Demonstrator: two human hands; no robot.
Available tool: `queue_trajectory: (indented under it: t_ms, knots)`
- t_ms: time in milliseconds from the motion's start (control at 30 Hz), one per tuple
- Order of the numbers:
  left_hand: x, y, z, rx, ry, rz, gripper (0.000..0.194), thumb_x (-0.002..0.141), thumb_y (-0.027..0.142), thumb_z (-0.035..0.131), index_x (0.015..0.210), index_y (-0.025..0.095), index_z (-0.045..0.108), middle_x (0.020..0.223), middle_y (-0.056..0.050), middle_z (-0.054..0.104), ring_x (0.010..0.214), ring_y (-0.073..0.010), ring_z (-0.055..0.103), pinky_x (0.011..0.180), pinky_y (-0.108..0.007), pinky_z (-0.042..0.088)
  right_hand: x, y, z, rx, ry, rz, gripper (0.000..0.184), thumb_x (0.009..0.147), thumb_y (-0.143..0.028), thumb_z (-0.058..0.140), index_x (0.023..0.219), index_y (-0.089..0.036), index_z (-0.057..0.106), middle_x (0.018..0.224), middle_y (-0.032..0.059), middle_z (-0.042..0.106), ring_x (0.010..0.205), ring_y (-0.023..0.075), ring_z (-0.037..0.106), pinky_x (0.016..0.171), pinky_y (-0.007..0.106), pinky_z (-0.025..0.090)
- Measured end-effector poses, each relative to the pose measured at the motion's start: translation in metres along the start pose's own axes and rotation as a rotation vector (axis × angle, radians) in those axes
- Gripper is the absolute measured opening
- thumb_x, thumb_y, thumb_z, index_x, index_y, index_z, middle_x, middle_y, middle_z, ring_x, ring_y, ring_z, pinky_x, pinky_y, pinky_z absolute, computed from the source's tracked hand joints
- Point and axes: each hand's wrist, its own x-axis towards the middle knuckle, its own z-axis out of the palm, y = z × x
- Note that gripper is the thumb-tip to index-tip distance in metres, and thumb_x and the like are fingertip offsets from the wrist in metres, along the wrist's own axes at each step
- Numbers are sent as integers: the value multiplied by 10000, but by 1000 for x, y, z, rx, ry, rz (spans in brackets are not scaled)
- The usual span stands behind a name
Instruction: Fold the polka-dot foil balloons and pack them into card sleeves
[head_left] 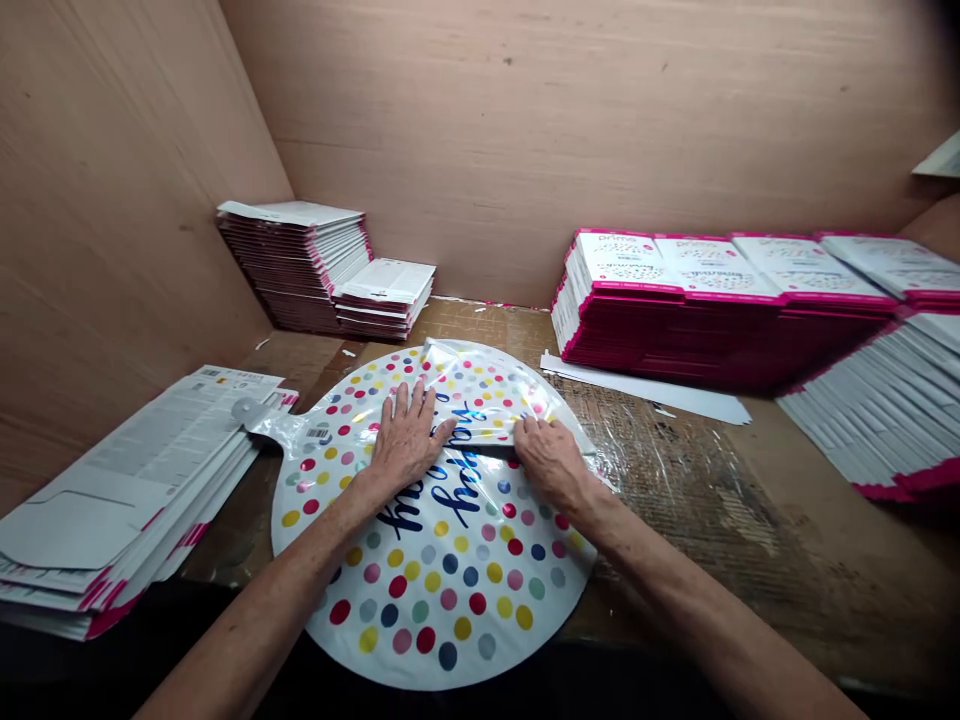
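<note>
Two hands spread flat, left [405, 437] and right [551, 462], on a polka-dot foil balloon [442, 590].

Before me: 1 glossy, smooth foil balloon [450, 600]; matt paper packaging cards [127, 480] in stacks; rough corrugated cardboard bench top [757, 570] under crinkled clear plastic film [660, 465]; matt, fine-grained wooden wall panels [525, 130].

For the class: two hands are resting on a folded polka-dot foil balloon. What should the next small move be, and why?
Probably slide the left hand and right hand along the fold to press it flat: the folded-over flap of the foil balloon looks wrinkled and raised, and both hands already rest at its edge.
</note>
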Motion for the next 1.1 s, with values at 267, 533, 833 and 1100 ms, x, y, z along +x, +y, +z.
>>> queue_trajectory:
  t_ms: [267, 533, 833, 1100]
  knots:
    - [-94, 22, -22, -130, 232, 442, 360, 947, 192, 438, 1257, 144, 613, 1345, -129, 617, 1320, -293, 502, 1034, -461, 483, -60, -63, -29, 349, -29, -161, 318, 835, -261, 671, 1111, -106, 645, 946, 172, 707, 804, 275, 687, 669, 363, 554]
    - [-128, -29, -22, -343, 380, 265, 188, 942, 219, 532, 946, 185, 717, 1111, -83, 731, 1167, -230, 619, 995, -407, 527, -81, -8, 17, 538, 108, -567, 843, 761, -395, 727, 1493, -176, 370, 1558, 187, 331, 1419, 305, 343, 1145, 494, 291]
    - [-144, -30, -34, -264, 355, 238, 312, 892, 120, 525, 1159, 203, 664, 1198, -81, 683, 1163, -240, 583, 991, -423, 504, -63, -17, 26, 550, 288, -549, 461, 876, -264, 556, 1331, -191, 569, 1314, 167, 617, 1106, 284, 633, 925, 428, 502]
    - [-140, -39, -20, -416, 353, 9, 201, 932, 237, 530, 920, 186, 724, 887, -64, 732, 914, -222, 639, 821, -380, 552, -5, -21, 23, 834, 264, -330, 301, 952, -331, 436, 980, -213, 711, 913, 62, 720, 810, 205, 666, 732, 300, 508]
